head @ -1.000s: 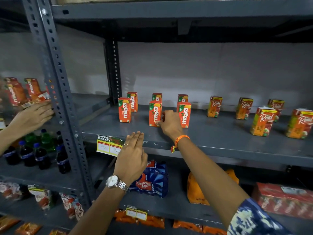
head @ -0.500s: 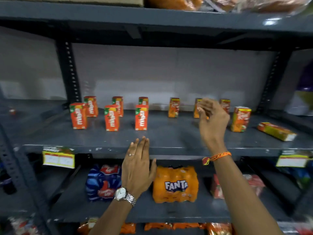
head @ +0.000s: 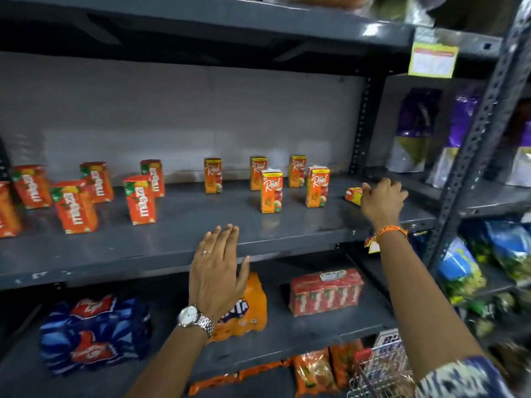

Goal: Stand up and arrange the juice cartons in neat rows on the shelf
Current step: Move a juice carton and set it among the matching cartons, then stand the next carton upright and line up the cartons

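Note:
Several red Maaza cartons (head: 140, 200) stand in two loose rows on the left of the grey shelf (head: 184, 234). Further right, several orange Real cartons (head: 271, 191) stand upright in two staggered rows. One more Real carton (head: 353, 194) lies flat at the shelf's right end. My right hand (head: 382, 200) is on it, fingers curled over its right part, which is hidden. With fingers straight and together, my left hand (head: 218, 262) is held flat against the shelf's front edge and holds nothing.
A perforated upright (head: 477, 145) bounds the shelf on the right, with purple bags (head: 413, 130) beyond. Below sit a blue Thums Up pack (head: 92, 334), an orange Fanta pack (head: 247, 308) and a red carton multipack (head: 324, 291). A wire basket (head: 382, 372) is at lower right.
The view has swung right along the shelf. My right hand left the Maaza cartons, passed the standing Real cartons and came down on the lying one. My left hand stayed at the shelf edge.

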`<state>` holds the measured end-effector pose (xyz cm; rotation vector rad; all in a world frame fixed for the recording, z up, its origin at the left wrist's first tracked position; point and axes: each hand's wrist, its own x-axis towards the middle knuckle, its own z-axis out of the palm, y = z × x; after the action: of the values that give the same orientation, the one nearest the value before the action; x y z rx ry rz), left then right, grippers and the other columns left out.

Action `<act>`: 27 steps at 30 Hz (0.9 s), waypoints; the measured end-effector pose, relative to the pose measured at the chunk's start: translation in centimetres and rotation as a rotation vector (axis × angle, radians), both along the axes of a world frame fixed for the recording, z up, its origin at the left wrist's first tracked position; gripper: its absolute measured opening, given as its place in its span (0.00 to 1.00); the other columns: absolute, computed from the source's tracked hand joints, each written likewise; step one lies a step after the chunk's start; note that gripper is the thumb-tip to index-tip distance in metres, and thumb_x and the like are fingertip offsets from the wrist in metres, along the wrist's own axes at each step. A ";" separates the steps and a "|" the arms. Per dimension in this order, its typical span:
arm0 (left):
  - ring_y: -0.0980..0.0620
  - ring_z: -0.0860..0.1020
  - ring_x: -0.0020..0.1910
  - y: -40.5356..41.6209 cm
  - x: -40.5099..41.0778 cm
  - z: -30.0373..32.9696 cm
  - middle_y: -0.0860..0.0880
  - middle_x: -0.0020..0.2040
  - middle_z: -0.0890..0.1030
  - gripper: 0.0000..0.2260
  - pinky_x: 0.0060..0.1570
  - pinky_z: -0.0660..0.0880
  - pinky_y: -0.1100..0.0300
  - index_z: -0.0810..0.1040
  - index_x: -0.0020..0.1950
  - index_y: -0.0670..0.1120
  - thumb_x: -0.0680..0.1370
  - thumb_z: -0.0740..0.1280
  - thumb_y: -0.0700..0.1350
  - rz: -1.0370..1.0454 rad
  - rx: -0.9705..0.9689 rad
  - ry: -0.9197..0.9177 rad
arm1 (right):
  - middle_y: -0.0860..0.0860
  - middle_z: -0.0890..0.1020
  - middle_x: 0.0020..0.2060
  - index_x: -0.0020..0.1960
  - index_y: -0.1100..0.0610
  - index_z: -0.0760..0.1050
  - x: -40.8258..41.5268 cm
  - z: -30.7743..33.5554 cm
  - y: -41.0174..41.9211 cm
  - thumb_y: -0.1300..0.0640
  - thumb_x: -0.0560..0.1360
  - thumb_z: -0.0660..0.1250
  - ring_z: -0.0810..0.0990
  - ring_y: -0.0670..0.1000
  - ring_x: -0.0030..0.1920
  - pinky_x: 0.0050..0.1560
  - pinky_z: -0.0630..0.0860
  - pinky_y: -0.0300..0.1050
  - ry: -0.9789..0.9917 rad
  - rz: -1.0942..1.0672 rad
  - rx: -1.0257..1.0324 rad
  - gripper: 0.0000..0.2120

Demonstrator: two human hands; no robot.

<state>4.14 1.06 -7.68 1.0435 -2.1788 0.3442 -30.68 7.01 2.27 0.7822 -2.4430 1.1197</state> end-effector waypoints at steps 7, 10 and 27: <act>0.44 0.73 0.69 -0.7 0.3 -0.9 0.45 0.70 0.75 0.25 0.71 0.61 0.49 0.70 0.72 0.44 0.79 0.61 0.56 0.019 -0.062 -0.018 | 0.66 0.72 0.67 0.68 0.67 0.67 -2.5 0.3 -0.3 0.49 0.77 0.57 0.66 0.68 0.68 0.66 0.65 0.57 -0.229 -0.002 0.277 0.27; 0.44 0.73 0.69 -0.7 0.2 -1.1 0.45 0.70 0.75 0.26 0.70 0.62 0.49 0.71 0.72 0.44 0.78 0.61 0.56 0.034 -0.066 -0.023 | 0.65 0.72 0.67 0.71 0.66 0.61 -1.6 1.0 -0.5 0.53 0.76 0.64 0.69 0.67 0.68 0.66 0.68 0.58 -0.251 0.042 0.232 0.29; 0.46 0.74 0.69 -0.6 0.5 -0.8 0.45 0.70 0.76 0.26 0.71 0.64 0.49 0.70 0.73 0.45 0.79 0.60 0.58 0.028 -0.076 -0.031 | 0.55 0.78 0.59 0.63 0.58 0.69 3.4 1.8 0.2 0.59 0.78 0.62 0.83 0.54 0.52 0.41 0.84 0.49 -0.490 0.356 -0.759 0.14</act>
<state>4.61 0.42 -8.48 1.0341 -2.1625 0.4554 -27.28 7.19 4.03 0.7486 -1.9391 2.4053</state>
